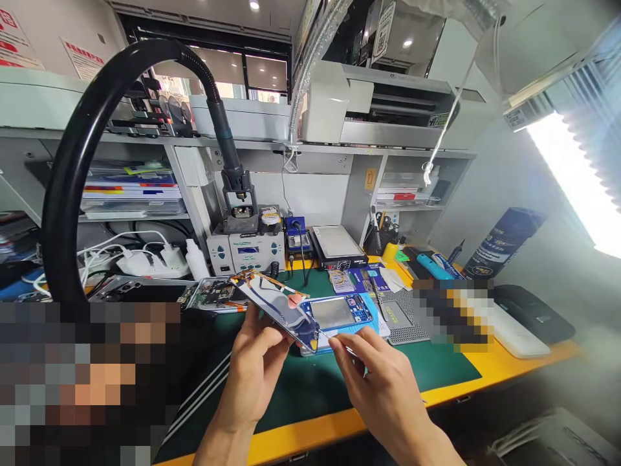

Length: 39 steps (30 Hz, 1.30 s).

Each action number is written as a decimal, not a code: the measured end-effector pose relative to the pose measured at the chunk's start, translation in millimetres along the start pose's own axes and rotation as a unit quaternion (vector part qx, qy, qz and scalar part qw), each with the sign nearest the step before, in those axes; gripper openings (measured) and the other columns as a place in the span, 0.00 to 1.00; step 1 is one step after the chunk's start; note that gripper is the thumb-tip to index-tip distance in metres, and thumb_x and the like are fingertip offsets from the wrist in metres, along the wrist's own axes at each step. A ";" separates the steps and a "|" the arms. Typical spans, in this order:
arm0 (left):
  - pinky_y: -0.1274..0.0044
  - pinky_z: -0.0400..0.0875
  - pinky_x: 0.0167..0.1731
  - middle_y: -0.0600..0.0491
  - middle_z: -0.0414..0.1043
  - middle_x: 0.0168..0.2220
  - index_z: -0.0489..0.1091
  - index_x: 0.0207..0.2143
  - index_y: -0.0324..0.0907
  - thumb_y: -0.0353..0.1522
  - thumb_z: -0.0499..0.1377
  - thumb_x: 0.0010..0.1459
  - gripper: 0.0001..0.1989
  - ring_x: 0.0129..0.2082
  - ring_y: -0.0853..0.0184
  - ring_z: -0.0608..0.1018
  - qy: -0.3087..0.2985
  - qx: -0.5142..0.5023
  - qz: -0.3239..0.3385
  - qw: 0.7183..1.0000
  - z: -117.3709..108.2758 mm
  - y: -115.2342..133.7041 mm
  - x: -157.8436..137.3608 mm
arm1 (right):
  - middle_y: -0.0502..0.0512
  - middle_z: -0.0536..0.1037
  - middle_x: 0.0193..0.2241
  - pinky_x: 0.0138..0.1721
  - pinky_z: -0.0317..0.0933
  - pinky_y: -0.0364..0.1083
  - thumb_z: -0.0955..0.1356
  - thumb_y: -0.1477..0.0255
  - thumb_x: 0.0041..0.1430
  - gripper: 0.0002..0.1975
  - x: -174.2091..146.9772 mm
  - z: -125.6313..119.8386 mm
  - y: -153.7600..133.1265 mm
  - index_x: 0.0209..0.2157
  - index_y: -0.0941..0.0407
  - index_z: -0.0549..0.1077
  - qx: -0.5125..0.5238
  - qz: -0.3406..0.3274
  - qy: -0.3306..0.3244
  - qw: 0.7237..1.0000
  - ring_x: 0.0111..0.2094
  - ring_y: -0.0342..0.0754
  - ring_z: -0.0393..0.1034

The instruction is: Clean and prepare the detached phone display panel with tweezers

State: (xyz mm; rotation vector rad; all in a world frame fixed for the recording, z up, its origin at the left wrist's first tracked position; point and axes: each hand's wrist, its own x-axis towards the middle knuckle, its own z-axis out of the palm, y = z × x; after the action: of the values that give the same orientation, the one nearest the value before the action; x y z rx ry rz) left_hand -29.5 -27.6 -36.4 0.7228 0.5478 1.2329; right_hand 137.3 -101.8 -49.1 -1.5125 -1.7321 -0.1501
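Observation:
My left hand (257,366) grips a phone screen panel (281,310) by its edge, back side up and tilted, with an orange flex cable at its far end. In my right hand (376,372) is a thin metal tool (330,336), pinched between the fingers. The tool's tip is at the panel's near right corner; whether it touches is too small to tell. Just behind the panel lies a blue phone frame (361,309) on a light blue pad. A pair of tweezers (377,294) rests to its right.
A green mat (446,372) covers the yellow-edged bench. At the back stand a hot-air station (250,251) and a heating plate (338,246). Opened device parts (218,292) lie to the left. A black flexible arm (63,175) arches at left; a spray can (502,243) stands right.

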 end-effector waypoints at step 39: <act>0.68 0.71 0.50 0.52 0.74 0.44 0.75 0.32 0.42 0.33 0.66 0.54 0.05 0.45 0.61 0.76 -0.006 0.061 0.079 0.995 6.1 -10.1 11.7 | 0.49 0.73 0.25 0.27 0.56 0.44 0.64 0.66 0.70 0.15 1.1 -9.3 -6.6 0.28 0.53 0.74 0.086 0.104 -0.154 0.979 0.25 0.45 0.65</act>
State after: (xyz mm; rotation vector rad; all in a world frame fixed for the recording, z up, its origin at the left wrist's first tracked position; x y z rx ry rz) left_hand -15.7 -19.1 -39.9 0.8895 0.5678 1.3482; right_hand 136.1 -108.1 -39.6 -1.6397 -1.7545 0.3511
